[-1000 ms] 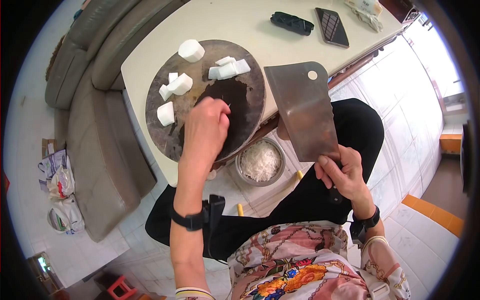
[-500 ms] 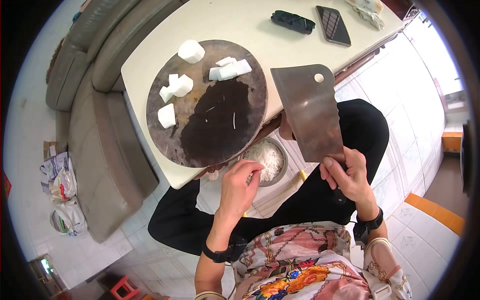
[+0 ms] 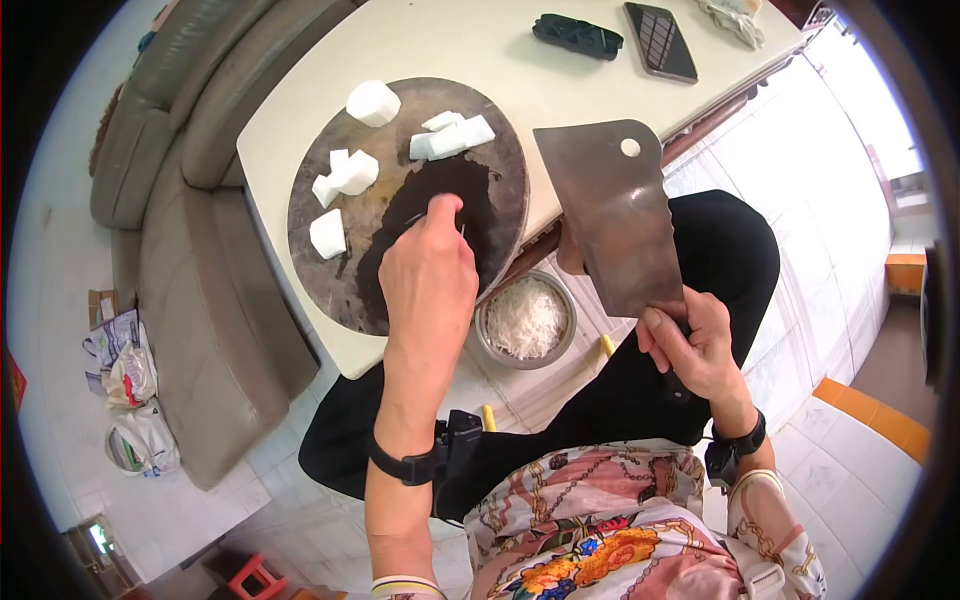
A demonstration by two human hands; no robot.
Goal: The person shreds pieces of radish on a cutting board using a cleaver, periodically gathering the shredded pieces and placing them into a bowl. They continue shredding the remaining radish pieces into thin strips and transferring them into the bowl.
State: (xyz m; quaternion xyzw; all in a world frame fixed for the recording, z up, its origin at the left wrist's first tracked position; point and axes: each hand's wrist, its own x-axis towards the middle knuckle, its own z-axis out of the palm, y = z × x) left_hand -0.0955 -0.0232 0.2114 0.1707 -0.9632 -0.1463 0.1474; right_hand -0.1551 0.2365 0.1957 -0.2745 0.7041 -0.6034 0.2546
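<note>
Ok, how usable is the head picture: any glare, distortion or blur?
Head view: strong fisheye bending, black corners; floor at right washed out by daylight; cleaver blade shows dull sheen, no hard glare; left hand and chopping board sharp.

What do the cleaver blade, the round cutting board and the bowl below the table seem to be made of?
Cleaver blade: metal, probably steel; dull grey-brown sheen, hanging hole.
Round cutting board: probably wood; matte brown, with a dark wet-looking patch.
Bowl: metal, likely stainless steel; shiny rim.

Left hand (image 3: 428, 275) reaches forward (fingers seemingly curled); right hand (image 3: 693, 345) fisted.
</note>
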